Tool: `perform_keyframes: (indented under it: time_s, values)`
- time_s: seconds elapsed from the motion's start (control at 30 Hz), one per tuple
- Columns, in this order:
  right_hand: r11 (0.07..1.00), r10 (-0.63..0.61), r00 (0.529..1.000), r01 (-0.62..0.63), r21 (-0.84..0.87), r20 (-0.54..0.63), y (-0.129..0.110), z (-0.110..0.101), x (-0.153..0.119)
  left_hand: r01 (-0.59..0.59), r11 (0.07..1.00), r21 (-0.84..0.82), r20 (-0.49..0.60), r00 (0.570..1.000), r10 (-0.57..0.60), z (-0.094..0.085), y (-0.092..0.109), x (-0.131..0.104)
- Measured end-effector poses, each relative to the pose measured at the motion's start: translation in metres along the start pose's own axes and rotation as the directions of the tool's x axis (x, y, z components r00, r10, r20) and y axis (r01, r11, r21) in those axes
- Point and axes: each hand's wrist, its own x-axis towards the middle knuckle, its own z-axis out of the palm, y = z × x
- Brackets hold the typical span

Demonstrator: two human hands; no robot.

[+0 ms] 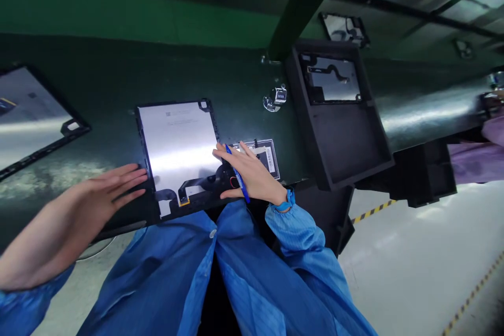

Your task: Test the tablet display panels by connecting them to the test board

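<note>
Find screen panel [179,128] flat on the tabletop [106,79], in front of the body and near the close edge, between both hands; note left hand [100,197] stretched out, with fingers almost side by side and tips at the panel's left rim, holding nothing; note right hand [255,173] fanned out over the right rim, with blue pen [241,182] held slantwise by thumb and fingers; cannot tell the exact pinch; judge the step in hand as steadying the panel; to do well, press lightly and evenly on the black rim from both sides, keep palms off the shiny silver back, and hold the pen's ends clear of black ribbon [207,183] and of label card [270,160] just beside the right rim; probably apt to slide under a one-sided push, so match left to right; record long axis as running away from the body, with far end leaning slightly left; record ribbon end as pointing toward the body, small print toward the far end.
</note>
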Motion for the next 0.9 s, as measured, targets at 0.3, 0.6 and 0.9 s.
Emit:
perform_keyframes:
  time_s: [0.3, 0.6, 0.9]
  values:
    - [0.816, 0.283, 0.861, 0.017, 0.578, -0.423, -0.036, -0.046, -0.008, -0.228, 0.902, -0.368, 0.371, 0.853, 0.367, 0.053, 0.069, 0.013]
    - [0.822, 0.45, 0.656, -0.039, 0.568, -0.606, -0.034, -0.043, 0.021, -0.283, 0.765, -0.578, -0.176, 0.959, 0.222, 0.072, 0.01, 0.097]
    - [0.863, 0.422, 0.612, -0.047, 0.502, -0.669, -0.029, -0.014, 0.028, -0.044, 0.897, -0.44, -0.5, 0.842, -0.204, 0.059, 0.045, 0.065]
